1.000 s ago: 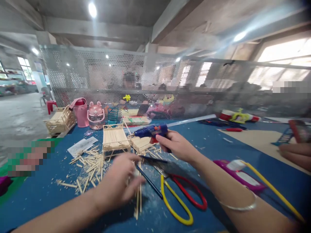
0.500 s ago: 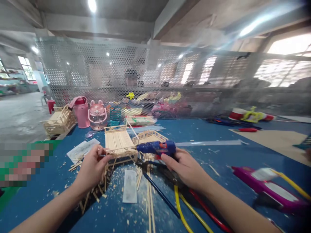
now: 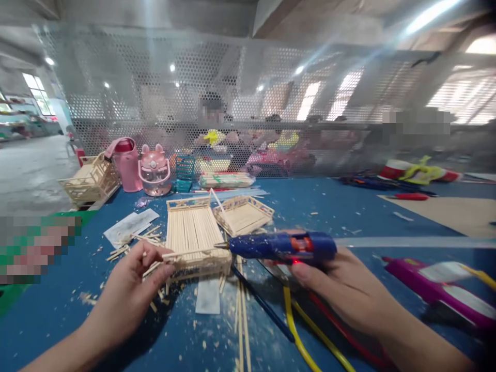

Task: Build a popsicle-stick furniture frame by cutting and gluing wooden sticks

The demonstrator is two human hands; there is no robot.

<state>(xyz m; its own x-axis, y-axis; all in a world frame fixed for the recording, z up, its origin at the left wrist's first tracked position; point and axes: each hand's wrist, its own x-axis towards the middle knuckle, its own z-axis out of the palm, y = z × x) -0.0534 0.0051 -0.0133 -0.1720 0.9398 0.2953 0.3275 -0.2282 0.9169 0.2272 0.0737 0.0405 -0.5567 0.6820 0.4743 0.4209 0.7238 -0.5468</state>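
thin stick (image 3: 191, 253) pinched between left fingers (image 3: 158, 278), apparently touching glue-gun nozzle (image 3: 222, 245).

L hand (image 3: 120, 299): fingers (image 3: 148, 251) pinched vs. thumb (image 3: 158, 279). R hand (image 3: 351, 287) curled in a grip, thumb extended L. Bare forearms (image 3: 420, 338) angle inward.

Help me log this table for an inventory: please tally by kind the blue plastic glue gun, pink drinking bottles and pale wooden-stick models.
Blue plastic glue gun, held in the right hand: 1
Pink drinking bottles, one with ears: 2
Pale wooden-stick models: 3
Total: 6
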